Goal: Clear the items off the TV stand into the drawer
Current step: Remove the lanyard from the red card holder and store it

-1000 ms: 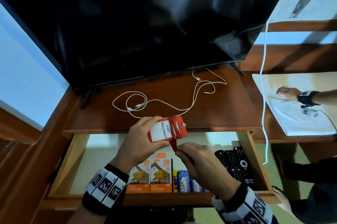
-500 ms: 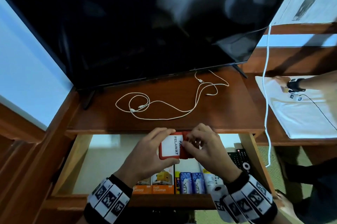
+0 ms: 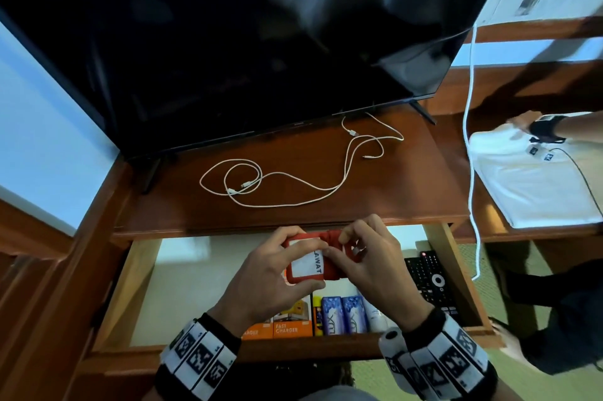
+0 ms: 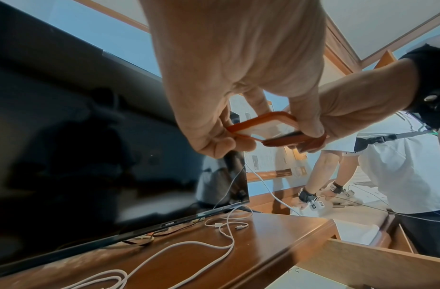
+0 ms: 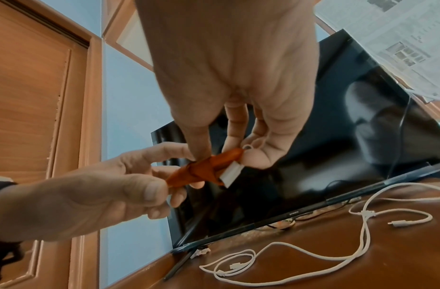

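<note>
A red badge holder (image 3: 306, 265) with a white card and its red strap wound round it is held over the open drawer (image 3: 143, 289). My left hand (image 3: 277, 270) grips its left side, thumb underneath. My right hand (image 3: 362, 257) pinches the strap end against the holder. The left wrist view shows the badge holder (image 4: 271, 129) between both hands; the right wrist view shows the badge holder (image 5: 206, 170) edge-on with its white tag. A white charging cable (image 3: 293, 178) lies loose on the TV stand (image 3: 408, 191), in front of the TV (image 3: 228, 41).
In the drawer lie orange charger boxes (image 3: 290, 325), blue soap packs (image 3: 339, 315) and a black remote (image 3: 430, 279). Another person's hand (image 3: 522, 123) rests on a folded white cloth (image 3: 535, 185) on the right shelf. A white cord (image 3: 471, 146) hangs down there.
Both hands dropped with the badge holder from stand height to just over the drawer. My right hand moved from the hanging strap up onto the holder, and the strap is now wound round it.
</note>
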